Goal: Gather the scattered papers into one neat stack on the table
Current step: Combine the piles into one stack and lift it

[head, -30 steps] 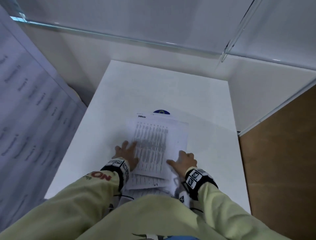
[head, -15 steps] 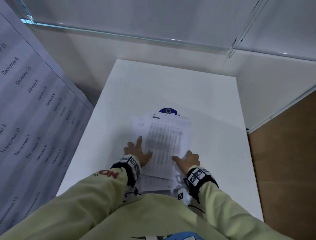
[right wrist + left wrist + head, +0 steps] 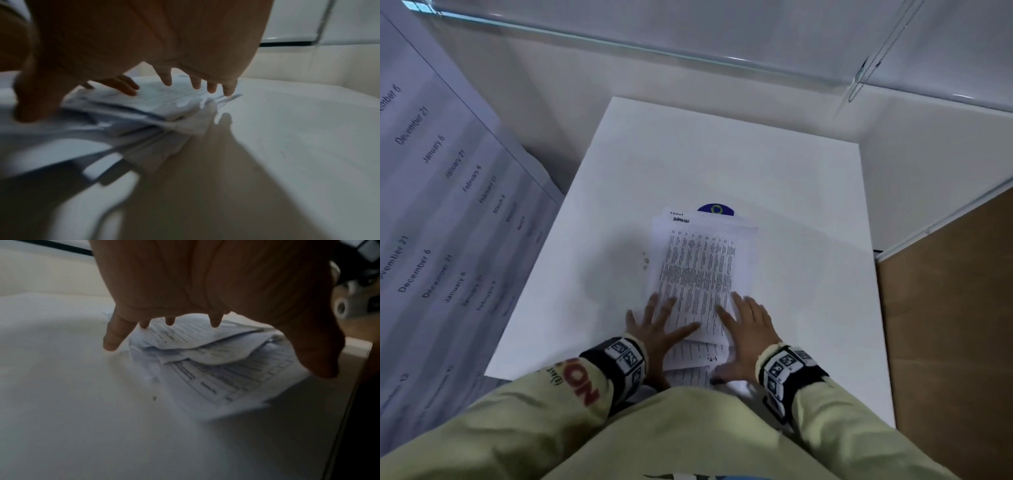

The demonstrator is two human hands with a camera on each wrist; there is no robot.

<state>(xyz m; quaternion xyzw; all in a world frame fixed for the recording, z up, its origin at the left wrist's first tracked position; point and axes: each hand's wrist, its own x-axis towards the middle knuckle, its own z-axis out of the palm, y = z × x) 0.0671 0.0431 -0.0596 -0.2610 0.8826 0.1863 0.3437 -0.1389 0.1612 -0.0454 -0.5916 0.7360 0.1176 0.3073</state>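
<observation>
A loose pile of printed papers (image 3: 698,274) lies near the middle of the white table (image 3: 722,164), its sheets fanned out at the near end. My left hand (image 3: 655,323) lies flat with spread fingers on the pile's near left edge. My right hand (image 3: 748,325) lies flat with spread fingers on the near right edge. The left wrist view shows the left hand's fingertips (image 3: 111,344) touching down beside curled, uneven sheets (image 3: 205,356). Blurred layered sheets (image 3: 127,110) lie under the right hand's fingertips (image 3: 228,91) in the right wrist view.
A blue round object (image 3: 715,209) peeks out from under the pile's far end. A large printed calendar sheet (image 3: 431,222) hangs at the left. White walls close the table at the back and right; a brown floor (image 3: 945,325) lies to the right.
Both hands have spread their fingers wider and slid outward to the pile's near side edges. The top sheet sits a little more in line with the pile.
</observation>
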